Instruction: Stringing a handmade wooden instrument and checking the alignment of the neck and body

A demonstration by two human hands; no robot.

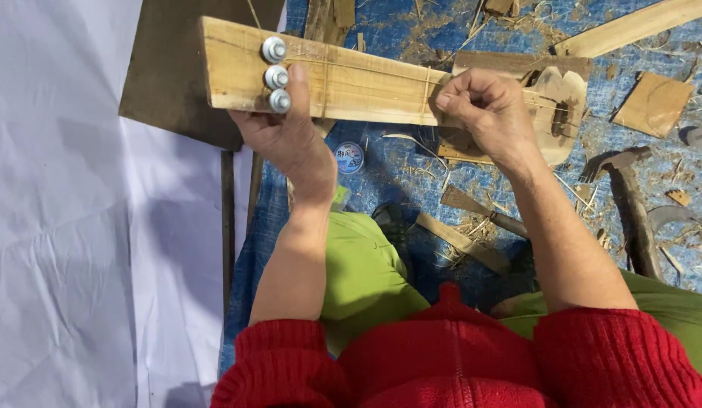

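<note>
Looks well along: three bolts [276, 75] already sit in the plank [351, 79] by the left hand [286, 140], which grips that end. Right hand [483, 106] is pinched on the strings [381, 69], so I'd guess only stringing remains.

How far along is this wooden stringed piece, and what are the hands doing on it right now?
Looks done: three metal bolts sit in the end of the wooden neck, thin strings run along it, and a carved body is at the far end. In hand: the left hand grips the bolt end, and the right hand pinches at the strings. Whether tightening or trimming remains cannot be told.
</note>
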